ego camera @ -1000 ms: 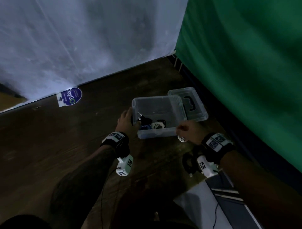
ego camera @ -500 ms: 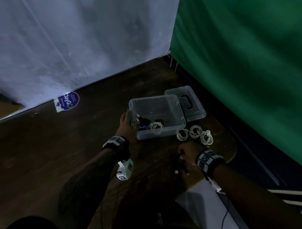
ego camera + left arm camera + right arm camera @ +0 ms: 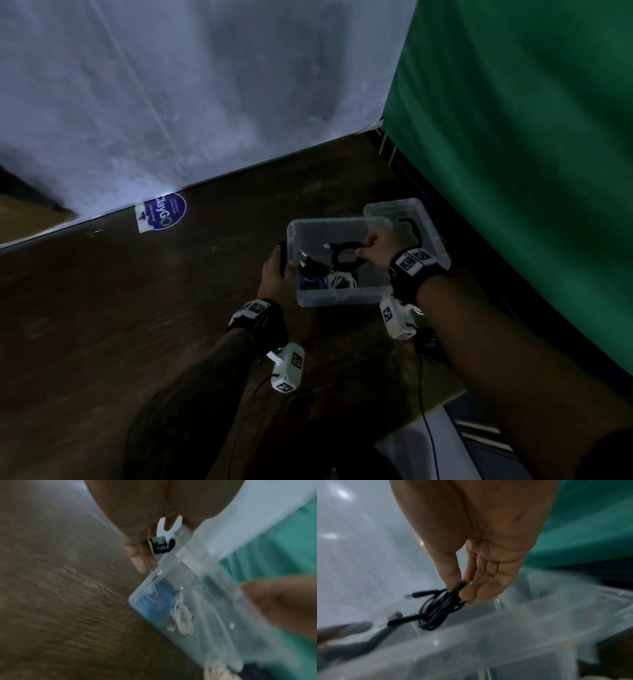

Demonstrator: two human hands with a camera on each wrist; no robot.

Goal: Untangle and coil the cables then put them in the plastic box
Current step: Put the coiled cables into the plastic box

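The left hand (image 3: 276,270) gripped the left wall of the clear rectangular plastic box (image 3: 342,297) on the dark wooden worktop (image 3: 137,308). Inside lay blue (image 3: 311,284) and white coiled cables (image 3: 340,281). Above them, the right hand (image 3: 376,248) pinched a coiled black cable (image 3: 436,609) over the box. Beyond lay the clear lid (image 3: 411,209).
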